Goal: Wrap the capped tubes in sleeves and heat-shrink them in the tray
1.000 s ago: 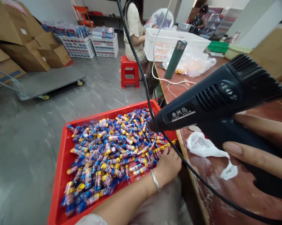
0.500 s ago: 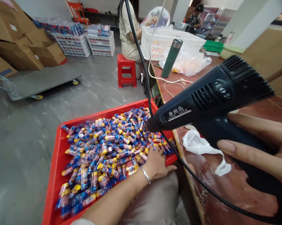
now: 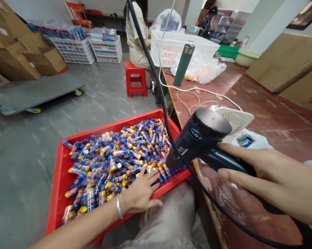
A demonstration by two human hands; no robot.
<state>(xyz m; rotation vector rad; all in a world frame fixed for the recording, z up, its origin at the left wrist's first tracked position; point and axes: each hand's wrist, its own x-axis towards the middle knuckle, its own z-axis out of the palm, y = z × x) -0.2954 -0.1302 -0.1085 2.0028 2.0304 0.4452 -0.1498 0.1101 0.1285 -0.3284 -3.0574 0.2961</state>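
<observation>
Many small blue and yellow wrapped tubes (image 3: 114, 155) fill a red tray (image 3: 57, 173) in front of me. My left hand (image 3: 141, 190), with a silver bangle on the wrist, lies over the tubes near the tray's near edge, its fingers spread. In my right hand (image 3: 270, 173) is the handle of a dark heat blower (image 3: 197, 138). The blower's nozzle points down at the tubes on the tray's right side, just beyond my left fingertips. Its black cord crosses in front of the nozzle.
To the right is a red-brown table (image 3: 282, 121) with a green flask (image 3: 183, 65), a small white fan (image 3: 236, 119), cables and plastic bags. A person sits on a red stool (image 3: 135, 79) ahead. White crates, cartons (image 3: 16, 62) and a flat trolley (image 3: 41, 93) stand at the left.
The blower has swung from nearly level to pointing down, bringing the fan into view. My left hand has moved left across the tubes, with its fingers now spread.
</observation>
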